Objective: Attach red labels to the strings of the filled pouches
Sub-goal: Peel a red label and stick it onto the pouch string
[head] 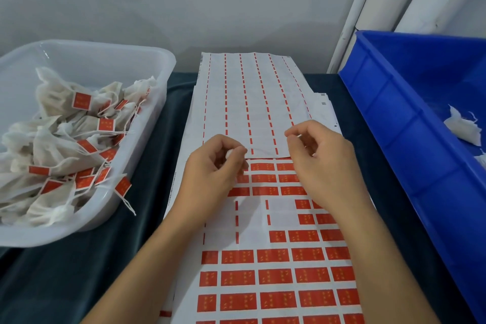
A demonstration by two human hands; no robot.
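Over the sheet of red labels (276, 279) at mid-bench, the left hand (218, 168) curls its grip round a white pouch (231, 153); the right hand (318, 155) pinches fingertips, perhaps on string, though I cannot tell. Next likely needs a label peeled. Labelled pouches (65, 139) fill the clear tub (126, 60) left; a blue crate (394, 113) stands right.

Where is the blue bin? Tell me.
In the head view the blue bin stands at the right edge of the table, right of the label sheets, beside the right hand.
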